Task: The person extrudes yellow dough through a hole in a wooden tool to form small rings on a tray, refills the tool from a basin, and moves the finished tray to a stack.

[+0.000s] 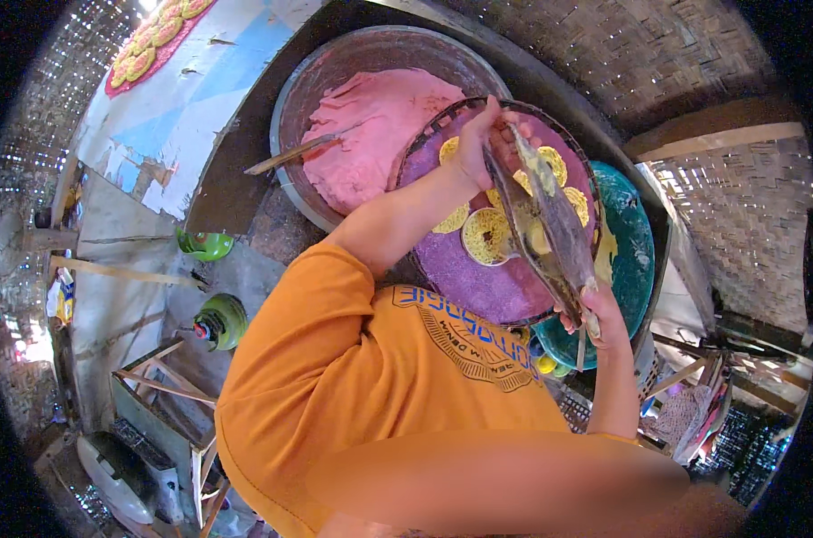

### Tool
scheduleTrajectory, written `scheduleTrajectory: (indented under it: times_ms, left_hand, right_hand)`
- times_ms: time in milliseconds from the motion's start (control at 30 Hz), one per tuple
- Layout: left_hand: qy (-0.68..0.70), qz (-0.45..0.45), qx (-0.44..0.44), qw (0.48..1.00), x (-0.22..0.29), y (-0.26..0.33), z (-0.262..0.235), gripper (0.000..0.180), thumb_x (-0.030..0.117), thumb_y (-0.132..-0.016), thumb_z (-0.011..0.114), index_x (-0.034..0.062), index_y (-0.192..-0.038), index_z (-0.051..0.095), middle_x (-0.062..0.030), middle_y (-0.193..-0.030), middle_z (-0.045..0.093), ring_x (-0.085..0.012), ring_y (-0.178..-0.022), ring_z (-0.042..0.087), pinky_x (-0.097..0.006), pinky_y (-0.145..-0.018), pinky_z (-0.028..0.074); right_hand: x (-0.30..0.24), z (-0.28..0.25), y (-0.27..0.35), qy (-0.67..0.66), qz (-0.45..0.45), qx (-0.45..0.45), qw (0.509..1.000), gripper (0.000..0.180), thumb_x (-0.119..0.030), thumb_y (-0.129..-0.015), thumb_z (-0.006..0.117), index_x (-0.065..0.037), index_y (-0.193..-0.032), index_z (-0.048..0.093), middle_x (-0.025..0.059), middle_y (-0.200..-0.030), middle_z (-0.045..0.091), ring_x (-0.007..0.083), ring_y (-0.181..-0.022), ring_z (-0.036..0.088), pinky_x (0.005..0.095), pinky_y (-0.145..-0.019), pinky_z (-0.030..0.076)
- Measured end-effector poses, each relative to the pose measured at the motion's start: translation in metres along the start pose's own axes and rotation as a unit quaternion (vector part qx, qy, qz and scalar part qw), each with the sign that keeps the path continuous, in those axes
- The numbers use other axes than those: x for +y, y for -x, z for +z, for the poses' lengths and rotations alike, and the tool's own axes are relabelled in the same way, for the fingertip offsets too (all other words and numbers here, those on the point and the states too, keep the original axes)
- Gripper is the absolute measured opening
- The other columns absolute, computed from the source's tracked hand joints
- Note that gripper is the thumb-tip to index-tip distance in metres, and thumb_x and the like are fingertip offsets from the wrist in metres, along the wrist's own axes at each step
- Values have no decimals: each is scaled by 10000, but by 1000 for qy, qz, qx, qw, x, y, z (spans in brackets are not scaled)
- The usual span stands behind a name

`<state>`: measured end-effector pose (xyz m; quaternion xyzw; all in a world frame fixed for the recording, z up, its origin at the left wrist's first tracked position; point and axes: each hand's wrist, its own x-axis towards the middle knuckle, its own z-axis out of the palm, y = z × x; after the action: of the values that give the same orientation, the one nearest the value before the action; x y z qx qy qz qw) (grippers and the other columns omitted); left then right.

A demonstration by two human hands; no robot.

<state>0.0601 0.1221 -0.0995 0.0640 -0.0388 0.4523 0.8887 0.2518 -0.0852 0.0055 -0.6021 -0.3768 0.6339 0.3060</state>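
Handling of the held piece: the long, narrow, dark two-leaved piece (570,229) looks stiff and probably moderately heavy; wood or metal cannot be told.
Surface: its yellow smears (539,172) look soft and may make it slippery; the ends seem the safest hold.
Place: raised at a slant above the round, dark-rimmed purple tray (456,280).
Left hand: the left hand (480,148) grips the upper end, fingers curled around it.
Right hand: the right hand (601,316) pinches the lower end between thumb and bent fingers.
Tray rounds: yellow, lacy-looking rounds (449,218) lie on the purple surface, probably fragile.
Beside the tray: a wide grey basin (289,115) holds a lumpy pink mass (371,125); opposite, a teal-green basin (637,235) sits partly beneath the tray.
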Motion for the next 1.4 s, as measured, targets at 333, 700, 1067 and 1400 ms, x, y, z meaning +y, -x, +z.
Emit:
scheduleTrajectory:
  times_ms: [333, 700, 1067, 1400]
  left_hand:
    - [-71, 0, 3, 997, 30, 21, 16, 454, 581, -828, 406, 148, -760, 528, -52, -717, 554, -285, -755, 575, -405, -607, 488]
    - [-734, 36, -96, 672, 11, 44, 43, 399, 189, -848, 535, 29, -1200, 437, -122, -1177, 505, -164, -1089, 460, -327, -926, 383]
    - [-311, 129, 134, 932, 94, 101, -12, 379, 136, -782, 610, 29, -1115, 465, -106, -974, 549, -186, -883, 541, -326, -788, 461]
    - [-372, 114, 259, 884, 140, 171, -48, 434, 163, -750, 630, 33, -1130, 465, -108, -995, 553, -195, -927, 530, -330, -842, 417]
  right_hand:
    - [13, 39, -3, -46, -6, -7, 999, 724, -469, -647, 655, 44, -1113, 443, 92, -704, 581, 149, -479, 524, 248, -396, 409]
    - [0, 51, -36, 6, -201, 46, 978, 930, -652, -659, 584, 7, -1264, 332, 82, -913, 562, 157, -779, 553, 276, -664, 466]
    - [40, 38, -84, 455, -166, 211, 849, 272, -314, -771, 561, -57, -717, 632, 142, -743, 570, 301, -724, 570, 383, -647, 461]
    - [42, 48, -88, 527, -175, 242, 796, 230, -285, -765, 555, -77, -709, 634, 110, -804, 585, 302, -798, 568, 412, -657, 462]
